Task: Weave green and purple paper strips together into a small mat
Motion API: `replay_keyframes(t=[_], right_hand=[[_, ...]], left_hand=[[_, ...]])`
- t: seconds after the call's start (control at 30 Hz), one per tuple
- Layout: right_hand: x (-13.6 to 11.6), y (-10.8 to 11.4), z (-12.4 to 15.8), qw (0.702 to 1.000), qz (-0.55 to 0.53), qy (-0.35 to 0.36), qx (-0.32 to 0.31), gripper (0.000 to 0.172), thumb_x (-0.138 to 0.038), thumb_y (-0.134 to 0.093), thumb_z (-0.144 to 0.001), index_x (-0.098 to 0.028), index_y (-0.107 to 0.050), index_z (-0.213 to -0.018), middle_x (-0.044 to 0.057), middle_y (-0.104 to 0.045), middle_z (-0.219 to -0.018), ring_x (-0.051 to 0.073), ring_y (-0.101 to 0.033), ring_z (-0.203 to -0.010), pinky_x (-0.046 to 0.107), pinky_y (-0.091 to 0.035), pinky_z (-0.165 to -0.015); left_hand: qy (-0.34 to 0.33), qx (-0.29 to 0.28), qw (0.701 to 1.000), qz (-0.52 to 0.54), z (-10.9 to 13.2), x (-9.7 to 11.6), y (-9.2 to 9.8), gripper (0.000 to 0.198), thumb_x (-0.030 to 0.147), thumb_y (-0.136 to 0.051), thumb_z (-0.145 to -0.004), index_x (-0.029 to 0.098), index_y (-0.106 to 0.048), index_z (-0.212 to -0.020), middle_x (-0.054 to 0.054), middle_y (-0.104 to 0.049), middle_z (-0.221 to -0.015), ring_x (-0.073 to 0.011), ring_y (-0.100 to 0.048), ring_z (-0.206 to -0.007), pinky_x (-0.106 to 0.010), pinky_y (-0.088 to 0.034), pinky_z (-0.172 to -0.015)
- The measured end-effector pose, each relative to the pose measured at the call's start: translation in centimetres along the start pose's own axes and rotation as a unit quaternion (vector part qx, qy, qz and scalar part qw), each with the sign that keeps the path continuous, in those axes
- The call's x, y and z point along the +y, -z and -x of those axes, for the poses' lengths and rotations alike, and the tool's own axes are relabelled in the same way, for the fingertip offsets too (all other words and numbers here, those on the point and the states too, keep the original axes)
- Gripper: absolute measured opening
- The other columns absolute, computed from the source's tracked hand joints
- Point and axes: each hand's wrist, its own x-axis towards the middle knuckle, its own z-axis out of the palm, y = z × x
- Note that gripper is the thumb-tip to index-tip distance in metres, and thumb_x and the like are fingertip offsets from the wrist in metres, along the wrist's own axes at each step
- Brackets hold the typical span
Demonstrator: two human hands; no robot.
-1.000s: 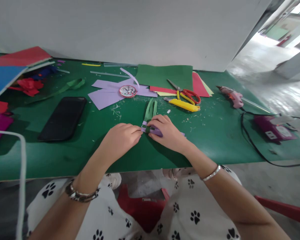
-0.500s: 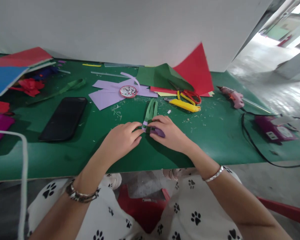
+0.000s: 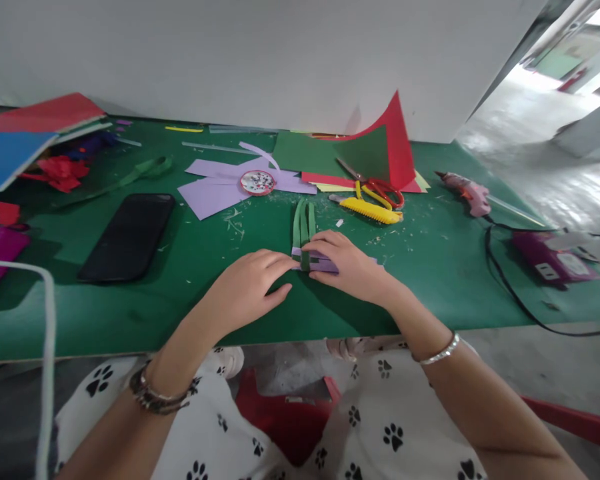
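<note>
Green paper strips (image 3: 304, 223) stand out away from me from a small weave with purple paper strips (image 3: 324, 264) on the green table. My right hand (image 3: 347, 267) has its thumb and fingers on the weave, holding the purple strips, whose ends show beyond its far side. My left hand (image 3: 250, 283) is at the left edge of the weave, its fingertips touching it and its thumb held apart below. Part of the weave is hidden under my right fingers.
Behind lie purple paper pieces (image 3: 210, 193) with a round patterned disc (image 3: 257, 183), yellow-handled cutter (image 3: 370, 209), red scissors (image 3: 386, 192) and coloured sheets (image 3: 330, 153). A black phone (image 3: 127, 237) is at left, a pink glue gun (image 3: 467, 191) at right.
The weave and my right hand have shifted slightly right. My left thumb has moved away from the strips and its grip has loosened. The red and green sheets behind have changed their curl.
</note>
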Motion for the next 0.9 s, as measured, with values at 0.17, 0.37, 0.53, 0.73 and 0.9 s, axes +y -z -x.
replay_keyframes(t=[0.17, 0.37, 0.53, 0.73, 0.9], right_hand=[[0.5, 0.6, 0.2, 1.000, -0.019, 0.011, -0.020, 0.024, -0.020, -0.058, -0.078, -0.019, -0.055, -0.103, 0.008, -0.053, -0.106, 0.020, -0.051, -0.103, 0.040, -0.043, -0.091], [0.4, 0.6, 0.3, 0.999, -0.034, 0.015, -0.018, 0.026, -0.020, -0.058, -0.078, -0.018, -0.054, -0.104, 0.009, -0.052, -0.106, 0.019, -0.051, -0.101, 0.037, -0.043, -0.090], [1.1, 1.9, 0.8, 0.999, 0.006, -0.017, -0.027, 0.039, -0.026, -0.060, -0.076, -0.020, -0.051, -0.112, 0.009, -0.051, -0.116, 0.024, -0.046, -0.113, 0.045, -0.037, -0.097], [2.1, 2.4, 1.2, 0.997, 0.007, -0.040, -0.058, 0.036, -0.029, -0.059, -0.076, -0.019, -0.054, -0.111, 0.009, -0.054, -0.107, 0.024, -0.051, -0.103, 0.043, -0.043, -0.090], [1.7, 2.0, 1.0, 0.997, 0.012, -0.038, -0.060, 0.034, -0.028, -0.058, -0.077, -0.019, -0.056, -0.109, 0.008, -0.052, -0.103, 0.022, -0.051, -0.099, 0.040, -0.043, -0.089]], left_hand=[[-0.018, -0.026, 0.997, 0.070, 0.1, 0.4, 0.0, 0.033, 0.026, -0.044, -0.086, 0.020, -0.055, -0.116, -0.005, -0.061, -0.116, -0.0206, -0.053, -0.108, -0.037, -0.045, -0.091], [-0.012, -0.028, 0.996, 0.083, 0.1, 0.4, 0.0, 0.032, 0.026, -0.044, -0.086, 0.021, -0.056, -0.115, -0.005, -0.059, -0.117, -0.0198, -0.052, -0.108, -0.036, -0.045, -0.091], [0.026, -0.001, 1.000, -0.012, -0.1, 0.1, -0.6, 0.034, 0.028, -0.043, -0.088, 0.013, -0.054, -0.116, -0.011, -0.057, -0.117, -0.0235, -0.054, -0.105, -0.039, -0.049, -0.085], [-0.005, -0.002, 0.997, -0.077, -0.4, 0.4, -1.1, 0.036, 0.028, -0.045, -0.087, 0.008, -0.054, -0.116, -0.014, -0.058, -0.117, -0.0261, -0.054, -0.106, -0.042, -0.048, -0.086], [-0.035, 0.019, 0.996, -0.085, -0.4, 0.5, -1.3, 0.034, 0.029, -0.043, -0.088, 0.010, -0.056, -0.114, -0.014, -0.061, -0.113, -0.0253, -0.056, -0.102, -0.040, -0.048, -0.083]])
